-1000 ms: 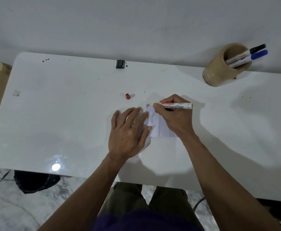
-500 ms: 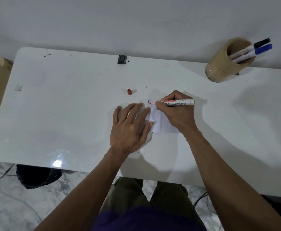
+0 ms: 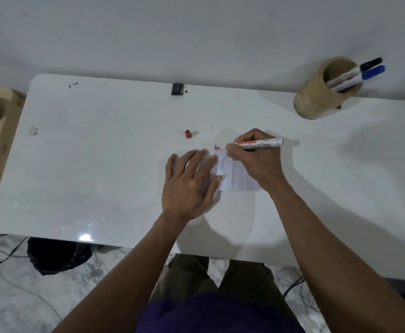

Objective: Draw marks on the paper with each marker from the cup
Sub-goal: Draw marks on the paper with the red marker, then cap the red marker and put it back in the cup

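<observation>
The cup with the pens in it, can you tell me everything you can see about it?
The cup is a tan, round holder, rough like wood or cork, open on top. It stands on the white table at the far right corner, near the wall. Two capped markers lean out over its right rim: one with a black cap and one with a blue cap. Neither hand touches it.

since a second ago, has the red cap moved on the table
No: the red cap keeps its spot, just nearer the person than the black clip.
</observation>
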Demonstrator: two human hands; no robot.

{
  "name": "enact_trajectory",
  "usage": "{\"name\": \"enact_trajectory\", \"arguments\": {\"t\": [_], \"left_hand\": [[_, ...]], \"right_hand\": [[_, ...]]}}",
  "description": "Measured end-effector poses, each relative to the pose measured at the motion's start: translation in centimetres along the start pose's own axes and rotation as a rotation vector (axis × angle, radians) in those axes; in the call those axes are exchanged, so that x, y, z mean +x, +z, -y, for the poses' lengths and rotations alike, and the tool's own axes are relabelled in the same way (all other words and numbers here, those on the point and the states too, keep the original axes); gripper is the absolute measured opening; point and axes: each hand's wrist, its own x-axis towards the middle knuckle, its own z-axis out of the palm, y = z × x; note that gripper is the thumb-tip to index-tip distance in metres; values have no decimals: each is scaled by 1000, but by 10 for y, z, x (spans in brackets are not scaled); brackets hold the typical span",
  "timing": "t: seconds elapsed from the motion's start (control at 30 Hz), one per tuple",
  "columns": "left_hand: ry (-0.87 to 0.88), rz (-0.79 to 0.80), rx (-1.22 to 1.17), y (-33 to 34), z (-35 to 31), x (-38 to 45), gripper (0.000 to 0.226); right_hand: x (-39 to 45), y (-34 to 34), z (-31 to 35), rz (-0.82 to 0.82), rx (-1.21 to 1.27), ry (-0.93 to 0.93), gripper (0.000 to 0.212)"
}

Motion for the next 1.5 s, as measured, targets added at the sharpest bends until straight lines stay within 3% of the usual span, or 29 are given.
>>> {"name": "enact_trajectory", "arguments": {"t": [0.17,0.3,0.4,0.57,0.8,0.9,1.0,1.13,1.5], "left_hand": [[-58,-17,-154,-11,-2,5,43],[-298,-98,-359,-32,-1,25,37],[-441,-10,-360,-50,6,55,34],[-406,281,-182,-54,23,90,32],[-419,285,-162,-55,37,87,22],[-511,221,-391,-67,36,78,13],[-623,129,-780,-88,27,63,11],[-635,40,-1154,-109,15,44,12],[-581,5,-1287,-138,0,24,15]], "right_hand": [[-7,-11,32,11,198,86,23],[-16,-18,50,14,354,73,25],[-26,-16,57,16,392,65,21],[-43,-11,56,-39,414,108,16],[-61,-6,54,-108,449,133,20],[-66,-2,61,-161,468,118,25],[-72,7,72,-204,453,85,24],[-84,17,93,-205,399,-19,13],[-104,30,110,-198,275,-104,16]]}}
